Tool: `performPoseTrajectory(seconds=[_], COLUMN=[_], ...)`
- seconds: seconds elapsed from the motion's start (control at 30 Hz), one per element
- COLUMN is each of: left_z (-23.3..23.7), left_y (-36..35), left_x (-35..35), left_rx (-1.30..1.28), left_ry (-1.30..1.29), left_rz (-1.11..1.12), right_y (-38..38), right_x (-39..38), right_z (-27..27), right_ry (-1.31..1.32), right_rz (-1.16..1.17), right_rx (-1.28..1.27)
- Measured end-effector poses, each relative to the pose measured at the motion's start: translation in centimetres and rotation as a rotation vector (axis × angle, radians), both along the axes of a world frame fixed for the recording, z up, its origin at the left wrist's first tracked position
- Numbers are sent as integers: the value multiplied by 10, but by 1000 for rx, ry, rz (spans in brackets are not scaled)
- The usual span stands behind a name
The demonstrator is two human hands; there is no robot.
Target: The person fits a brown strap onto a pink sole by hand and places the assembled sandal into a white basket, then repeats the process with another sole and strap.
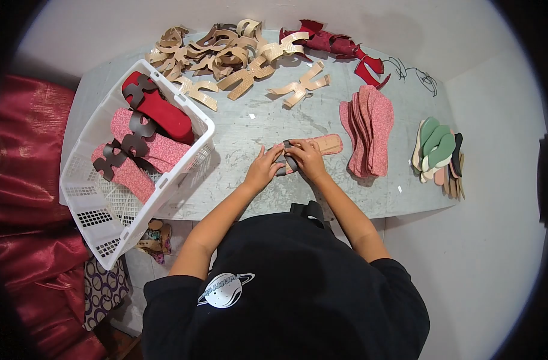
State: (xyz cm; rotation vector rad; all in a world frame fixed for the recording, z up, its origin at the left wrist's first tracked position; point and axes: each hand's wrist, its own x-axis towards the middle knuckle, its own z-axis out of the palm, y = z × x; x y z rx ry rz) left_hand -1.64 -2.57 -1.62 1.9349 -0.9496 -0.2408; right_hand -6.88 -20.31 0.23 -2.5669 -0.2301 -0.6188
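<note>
On the tabletop in front of me lies a pink slipper sole (333, 144), underside up, with a tan patch toward its right end. A dark brown strap (290, 163) wraps over its left end. My left hand (262, 168) grips the sole's left end and the strap there, fingers curled over the edge. My right hand (308, 159) closes on the strap's other side, fingertips pressed to it near the sole's middle. Both palms are turned down, so part of the sole and strap is hidden beneath the fingers.
A white plastic basket (205, 123) on the left holds red and pink slippers with brown straps. Tan and brown straps (247, 78) and red straps (334, 45) lie along the back. Pink soles (370, 132) are stacked at right, beyond them green soles (437, 144).
</note>
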Motion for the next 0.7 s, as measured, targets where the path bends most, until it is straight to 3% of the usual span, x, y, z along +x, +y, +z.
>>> performPoseTrajectory(seconds=[0.43, 0.7], left_z=[8, 15], left_y=[1, 0], left_x=[0, -1], left_rx=[-37, -23], left_ry=[-8, -34], left_rz=[27, 33], right_y=[7, 3], right_x=[-1, 5], right_z=[3, 10], right_ry=[84, 295], right_rz=[-35, -134], right_rx=[50, 111])
